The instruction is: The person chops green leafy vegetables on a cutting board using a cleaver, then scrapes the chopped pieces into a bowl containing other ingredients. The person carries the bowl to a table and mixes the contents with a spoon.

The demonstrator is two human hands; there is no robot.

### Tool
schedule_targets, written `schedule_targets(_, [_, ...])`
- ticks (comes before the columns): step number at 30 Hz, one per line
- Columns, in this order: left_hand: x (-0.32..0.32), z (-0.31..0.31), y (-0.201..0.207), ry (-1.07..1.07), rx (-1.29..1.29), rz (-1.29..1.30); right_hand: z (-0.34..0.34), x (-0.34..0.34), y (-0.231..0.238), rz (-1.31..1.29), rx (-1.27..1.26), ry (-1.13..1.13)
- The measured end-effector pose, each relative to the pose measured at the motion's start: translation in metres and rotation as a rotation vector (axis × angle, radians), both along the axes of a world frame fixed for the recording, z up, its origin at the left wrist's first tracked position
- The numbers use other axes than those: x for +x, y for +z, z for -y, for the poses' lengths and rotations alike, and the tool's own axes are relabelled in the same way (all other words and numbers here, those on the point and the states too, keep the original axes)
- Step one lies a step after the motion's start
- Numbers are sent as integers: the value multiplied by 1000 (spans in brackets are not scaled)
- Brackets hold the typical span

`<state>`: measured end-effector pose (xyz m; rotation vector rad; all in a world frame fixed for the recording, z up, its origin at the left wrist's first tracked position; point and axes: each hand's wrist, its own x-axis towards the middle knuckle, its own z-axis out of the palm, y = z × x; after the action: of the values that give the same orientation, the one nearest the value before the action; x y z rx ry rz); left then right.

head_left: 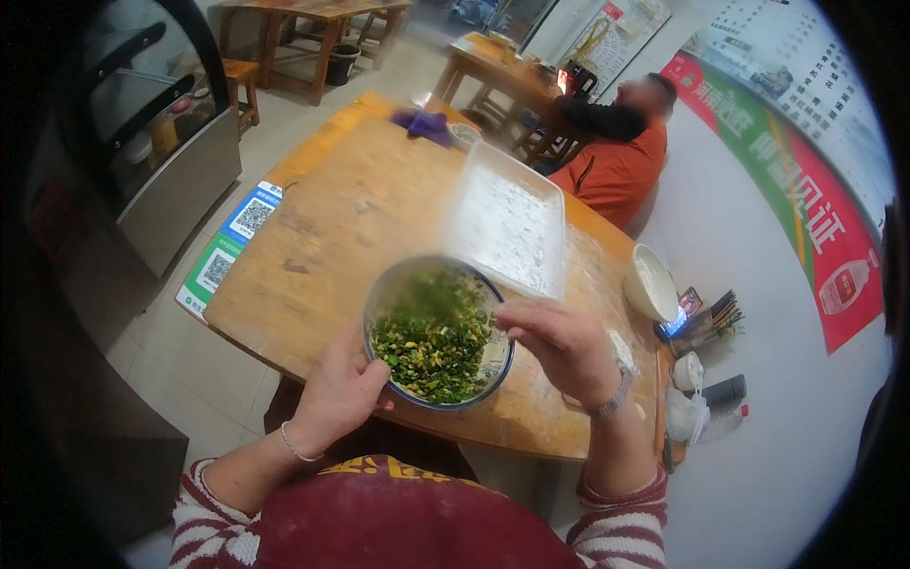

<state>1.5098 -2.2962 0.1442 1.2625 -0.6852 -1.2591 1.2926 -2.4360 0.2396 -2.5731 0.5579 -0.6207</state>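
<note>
A white bowl with a blue rim (pixel 500 372) is at the near edge of the wooden table, in front of my body. Chopped greens mixed with small yellow bits (pixel 431 351) fill much of it; the upper part of the mix is blurred. My left hand (pixel 339 394) grips the bowl's lower left side, its thumb over the rim. At the right rim is my right hand (pixel 561 349), fingers curled together with their tips on the edge. The undersides of its fingers are hidden.
Beyond the bowl stands a white plastic tray (pixel 507 223) dusted with white powder. A cream bowl (pixel 651 284), a lit phone (pixel 684 311) and a chopstick holder (pixel 711 327) line the right wall. Purple cloth (pixel 424 126) lies at the far edge. A person in orange (pixel 616 171) sits beyond.
</note>
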Motion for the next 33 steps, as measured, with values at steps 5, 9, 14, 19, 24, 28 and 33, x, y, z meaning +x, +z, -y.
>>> schedule_targets(5, [-1,-1,1,13,-7,46,32,7,-13,58,-33,14])
schedule_targets(9, [1,0,3,7,-4,16,36,-4,-27,-20,54,-6])
schedule_targets(14, [1,-2,2,-27,53,44,35,-23,-20,44,89,30])
schedule_targets(19, [-1,-1,5,15,52,22,51,-17,-18,52,50,57])
schedule_targets(24, [0,-2,5,8,106,84,55,-27,-23,17,73,17])
schedule_targets(28, [-1,-2,-1,24,53,61,41,-46,-28,7,171,-34])
schedule_targets(33, [-3,-2,3,41,63,28,50,-40,-26,102,197,-6])
